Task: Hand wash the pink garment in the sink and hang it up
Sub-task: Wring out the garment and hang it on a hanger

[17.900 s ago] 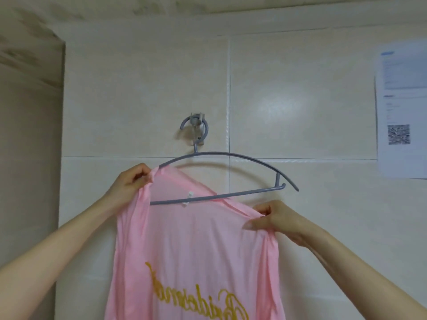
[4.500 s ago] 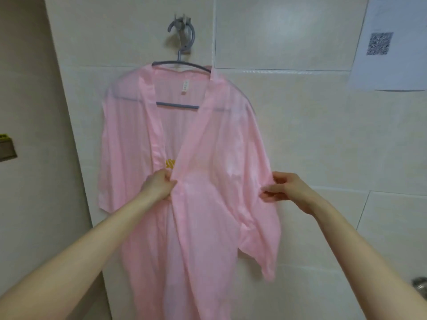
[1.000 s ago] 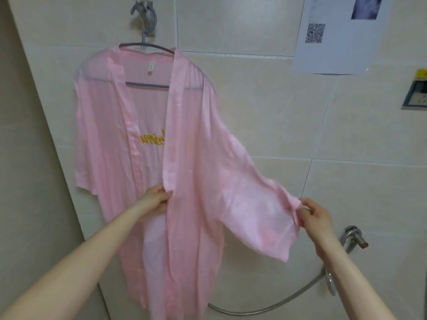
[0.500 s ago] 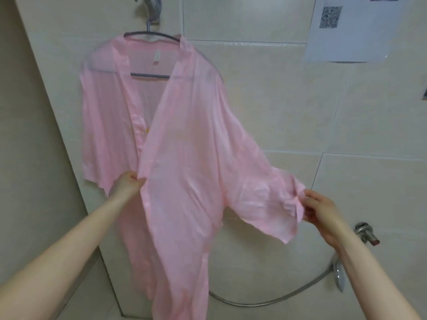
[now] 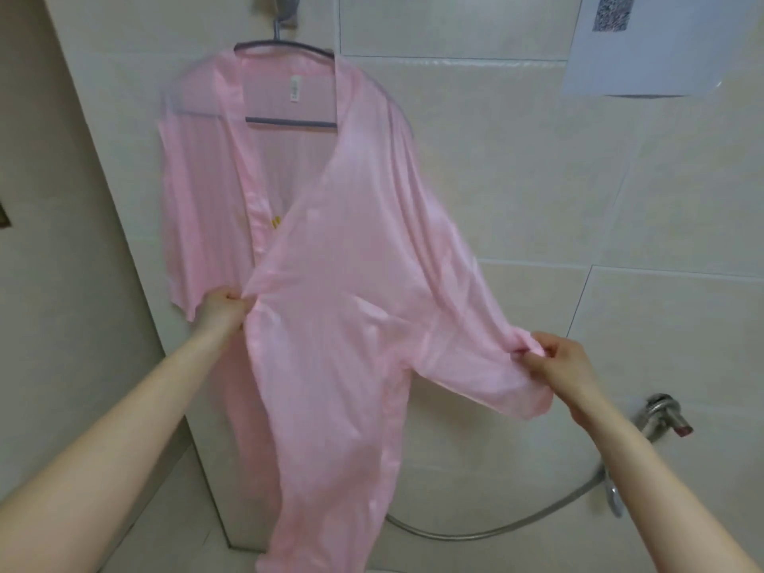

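Now the pink garment [image 5: 351,283] hangs on the grey hanger [image 5: 285,47], which sits on the wall hook [image 5: 285,4] against the tiled wall. Compared with a second ago, the front panel on my right is drawn diagonally across the other panel, so the yellow lettering [image 5: 276,221] that was readable then shows only as a small sliver at the overlap. My left hand [image 5: 223,310] grips the edge of that crossed panel with curled fingers, lower and further to the left than before. My right hand [image 5: 558,361] pinches the bunched cuff of the right sleeve and holds that sleeve stretched out to the side, away from the wall. I judge that washing is complete and the hanging step is essentially done; what remains is smoothing and closing the front so the fabric dries flat. The collar remains seated on both hanger shoulders, so the pull has not dislodged it. Count of items: one garment, with two sleeves, one hanging free beside my left hand and one held out; one hanger; one hook; two hands, both gripping fabric; one paper sheet [image 5: 661,47] on the wall, bearing one printed code; one metal valve [image 5: 661,411] on the wall below my right forearm; one flexible metal hose [image 5: 496,531] looping under the garment. No sink is in view.
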`<state>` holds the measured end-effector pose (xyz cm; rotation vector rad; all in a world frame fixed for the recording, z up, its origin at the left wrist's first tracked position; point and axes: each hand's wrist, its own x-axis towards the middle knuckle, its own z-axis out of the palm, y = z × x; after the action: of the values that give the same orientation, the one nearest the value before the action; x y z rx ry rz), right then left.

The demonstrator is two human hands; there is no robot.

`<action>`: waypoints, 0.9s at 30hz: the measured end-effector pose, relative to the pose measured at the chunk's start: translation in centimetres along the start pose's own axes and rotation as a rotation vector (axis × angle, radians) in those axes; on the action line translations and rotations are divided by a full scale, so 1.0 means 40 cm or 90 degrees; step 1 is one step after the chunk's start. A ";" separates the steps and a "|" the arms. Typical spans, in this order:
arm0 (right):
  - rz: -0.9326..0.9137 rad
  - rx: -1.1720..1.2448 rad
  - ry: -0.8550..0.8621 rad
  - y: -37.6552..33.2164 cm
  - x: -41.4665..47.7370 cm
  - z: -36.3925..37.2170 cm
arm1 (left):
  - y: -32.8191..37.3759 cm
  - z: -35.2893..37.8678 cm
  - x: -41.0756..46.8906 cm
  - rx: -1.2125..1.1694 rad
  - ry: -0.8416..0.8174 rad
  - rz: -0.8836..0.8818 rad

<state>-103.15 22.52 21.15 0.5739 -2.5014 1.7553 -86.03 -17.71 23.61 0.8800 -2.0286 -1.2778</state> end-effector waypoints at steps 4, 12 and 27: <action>-0.002 0.080 -0.091 -0.021 -0.008 -0.029 | 0.020 0.002 -0.067 -0.025 -0.455 -0.052; 0.034 0.153 -0.179 -0.037 0.019 -0.046 | 0.039 -0.010 -0.054 -0.023 -0.379 -0.025; 0.013 -0.127 -0.053 -0.006 0.049 -0.026 | -0.004 -0.019 -0.024 0.144 -0.090 0.007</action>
<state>-105.08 22.87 22.21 0.6215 -2.7047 1.4909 -84.83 -17.41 23.62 0.8991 -2.3211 -1.1483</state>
